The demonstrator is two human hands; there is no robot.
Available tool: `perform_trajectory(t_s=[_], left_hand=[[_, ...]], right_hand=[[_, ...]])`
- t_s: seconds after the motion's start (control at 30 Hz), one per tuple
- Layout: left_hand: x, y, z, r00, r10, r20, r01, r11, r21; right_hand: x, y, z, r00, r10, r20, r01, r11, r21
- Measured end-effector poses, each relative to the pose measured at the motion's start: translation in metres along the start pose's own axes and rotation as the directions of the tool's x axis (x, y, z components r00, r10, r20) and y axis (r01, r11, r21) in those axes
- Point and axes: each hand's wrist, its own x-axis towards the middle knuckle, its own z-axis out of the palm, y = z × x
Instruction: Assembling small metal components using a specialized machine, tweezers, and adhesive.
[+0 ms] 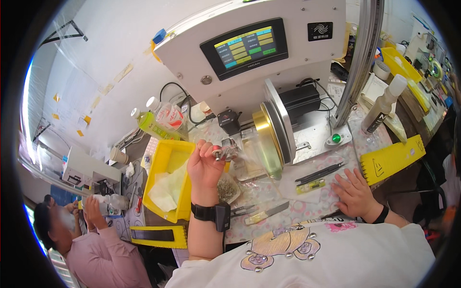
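My left hand (pixel 206 165) is raised in front of the machine, its fingers curled round a small shiny metal fitting (pixel 226 151) whose exact kind I cannot make out. To the right of it is a brass-coloured round wheel (pixel 261 126), with a translucent pale-green piece (pixel 272 161) at its lower edge. My right hand (pixel 354 193) lies flat on the table with its fingers spread, holding nothing. Dark tweezers (pixel 320 174) and a small yellow-green tube (pixel 311 186) lie to its left. Below the fitting sits a clear container of small metal parts (pixel 227 188), partly behind my left wrist.
A white machine with a touchscreen (pixel 251 47) and a black motor (pixel 300 102) stands ahead. A yellow bin (pixel 151 192), drink bottles (pixel 152 125), a spray bottle (pixel 384 103), yellow panels (pixel 394 161) and a knife (pixel 267 213) surround my hands. Another person (pixel 103 254) works at far left.
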Motion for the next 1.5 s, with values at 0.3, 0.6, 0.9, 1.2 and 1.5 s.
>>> perform_trajectory(t_s=[0.3, 0.6, 0.9, 1.2, 1.5], left_hand=[[-0.001, 0.000, 0.002, 0.997, -0.053, 0.054, 0.056, 0.997, -0.061], [-0.002, 0.001, -0.001, 0.997, -0.061, 0.051, 0.064, 0.996, -0.056], [-0.002, 0.002, -0.005, 0.997, -0.052, 0.060, 0.055, 0.997, -0.056], [-0.002, 0.001, -0.007, 0.998, -0.035, 0.047, 0.038, 0.996, -0.079], [-0.001, 0.000, -0.004, 0.996, -0.053, 0.073, 0.058, 0.996, -0.064]], right_hand=[[0.004, -0.001, -0.002, 0.997, -0.009, -0.072, 0.013, 0.998, 0.055], [0.004, -0.001, -0.002, 0.996, 0.003, -0.084, 0.003, 0.998, 0.061], [0.006, -0.001, -0.004, 0.995, -0.003, -0.102, 0.010, 0.998, 0.069], [0.007, -0.001, -0.002, 0.994, -0.005, -0.108, 0.013, 0.997, 0.073], [0.009, -0.001, -0.002, 0.994, -0.006, -0.114, 0.017, 0.995, 0.097]])
